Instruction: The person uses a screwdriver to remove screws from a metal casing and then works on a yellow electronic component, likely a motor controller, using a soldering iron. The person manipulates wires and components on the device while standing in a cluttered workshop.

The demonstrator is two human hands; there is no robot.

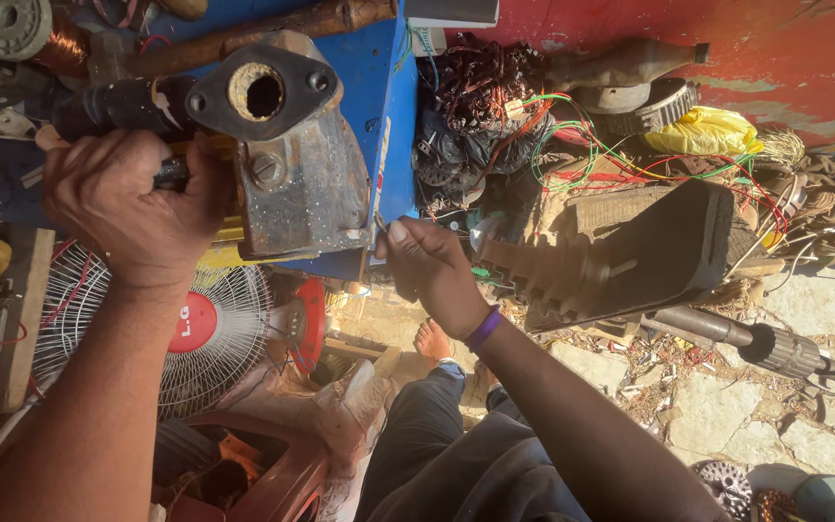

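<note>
A rusty grey metal housing (297, 164) with a round opening at its top lies on a blue workbench (388, 106). My left hand (137, 203) is closed around a dark handle-like part (171, 176) at the housing's left side. My right hand (427, 266) pinches a small thin object at the bench's lower right corner, right beside the housing's bottom edge; what it holds is too small to tell. A purple band sits on my right wrist.
A white fan grille with a red hub (200, 329) lies below the bench. Tangled coloured wires (572, 145), a gear wheel (649, 101), a yellow bag (707, 130), a ribbed dark motor casing (630, 256) and a rotor shaft (756, 343) crowd the stony floor. My bare foot (432, 340) rests there.
</note>
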